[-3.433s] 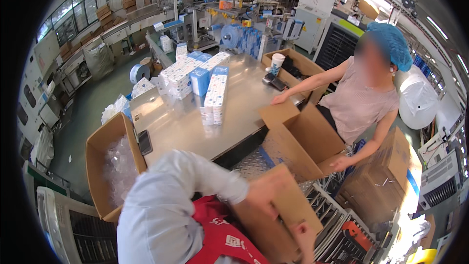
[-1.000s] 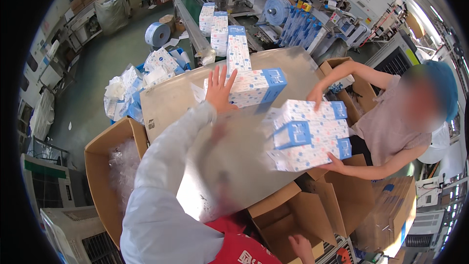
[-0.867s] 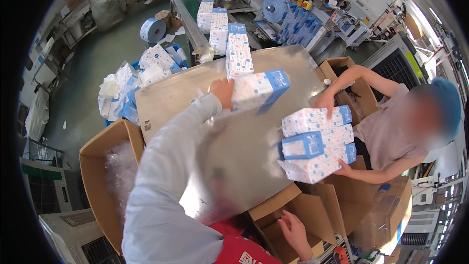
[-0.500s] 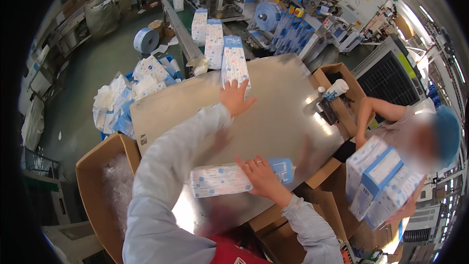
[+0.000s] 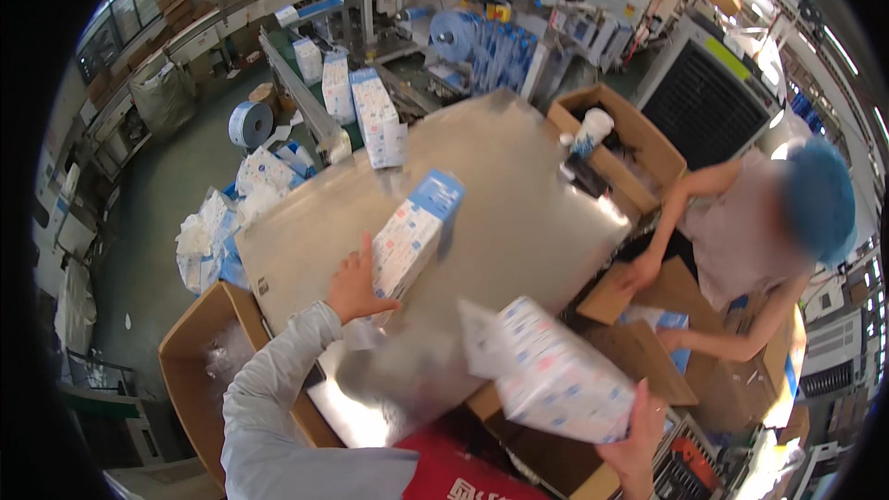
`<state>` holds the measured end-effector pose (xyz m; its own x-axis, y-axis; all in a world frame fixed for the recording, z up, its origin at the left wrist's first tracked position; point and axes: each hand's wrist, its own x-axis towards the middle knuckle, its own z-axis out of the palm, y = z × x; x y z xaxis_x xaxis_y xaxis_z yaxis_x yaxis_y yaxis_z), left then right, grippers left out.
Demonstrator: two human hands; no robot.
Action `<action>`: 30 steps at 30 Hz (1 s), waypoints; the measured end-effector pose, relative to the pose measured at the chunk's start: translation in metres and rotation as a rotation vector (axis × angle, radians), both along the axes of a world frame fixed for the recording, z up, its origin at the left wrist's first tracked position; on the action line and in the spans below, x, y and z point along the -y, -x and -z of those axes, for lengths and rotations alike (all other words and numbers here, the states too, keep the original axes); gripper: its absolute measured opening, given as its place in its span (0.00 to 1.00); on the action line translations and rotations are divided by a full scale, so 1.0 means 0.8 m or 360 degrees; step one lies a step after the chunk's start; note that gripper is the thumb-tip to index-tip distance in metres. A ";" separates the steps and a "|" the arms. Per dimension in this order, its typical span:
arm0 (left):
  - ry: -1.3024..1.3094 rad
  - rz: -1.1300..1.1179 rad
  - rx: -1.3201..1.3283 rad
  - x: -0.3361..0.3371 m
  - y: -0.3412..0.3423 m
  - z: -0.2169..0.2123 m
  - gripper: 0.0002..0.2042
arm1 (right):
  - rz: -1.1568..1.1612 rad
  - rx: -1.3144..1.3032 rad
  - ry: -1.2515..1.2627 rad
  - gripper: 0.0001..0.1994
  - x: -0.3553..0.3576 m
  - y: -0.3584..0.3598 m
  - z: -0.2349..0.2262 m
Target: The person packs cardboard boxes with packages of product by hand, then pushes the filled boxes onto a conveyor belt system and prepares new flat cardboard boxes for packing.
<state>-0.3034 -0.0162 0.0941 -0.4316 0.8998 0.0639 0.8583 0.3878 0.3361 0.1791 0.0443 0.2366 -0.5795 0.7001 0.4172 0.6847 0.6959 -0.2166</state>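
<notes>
A long white tissue pack (image 5: 407, 241) with blue and pink print and a blue far end lies at a slant on the metal table (image 5: 519, 222). My left hand (image 5: 354, 287) is at its near left end, fingers spread and thumb out, appearing to touch it. On the right, a second printed tissue pack (image 5: 565, 375) hangs tilted over the table's near edge, slightly blurred. My right hand (image 5: 637, 435) grips its lower right end. At the pack's other end a loose translucent wrapper flap (image 5: 480, 338) sticks out.
More packs (image 5: 375, 116) line up at the conveyor's end. Cartons (image 5: 199, 361) flank the table. A co-worker (image 5: 732, 250) at the right has both hands at an open carton (image 5: 722, 380). A white cup (image 5: 593, 130) stands by the far-right box. Crumpled packs (image 5: 218, 231) pile up at the left.
My left hand and the far pack have come nearer. My right hand has lifted its pack off the table and moved right. The co-worker's bundle is now down at the carton.
</notes>
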 end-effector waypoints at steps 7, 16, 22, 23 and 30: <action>-0.0125 0.0098 0.0385 -0.027 -0.152 -0.044 0.51 | 0.0661 -0.0165 -0.0027 0.49 0.037 -0.149 0.021; -0.0238 0.1848 0.0744 -0.059 -0.462 -0.056 0.44 | 0.1267 -0.1187 -0.0127 0.47 0.077 -0.365 -0.012; 0.0554 0.2328 -0.0290 0.022 -0.479 0.161 0.38 | 0.0548 -0.1110 0.0643 0.48 0.122 -0.281 0.191; 0.0312 0.2287 -0.0199 0.033 -0.476 0.224 0.39 | 0.0394 -0.0779 0.0470 0.50 0.105 -0.225 0.170; 0.0838 0.1901 0.0823 -0.028 -0.484 0.117 0.20 | 0.0242 0.0317 0.0906 0.54 0.068 -0.148 0.464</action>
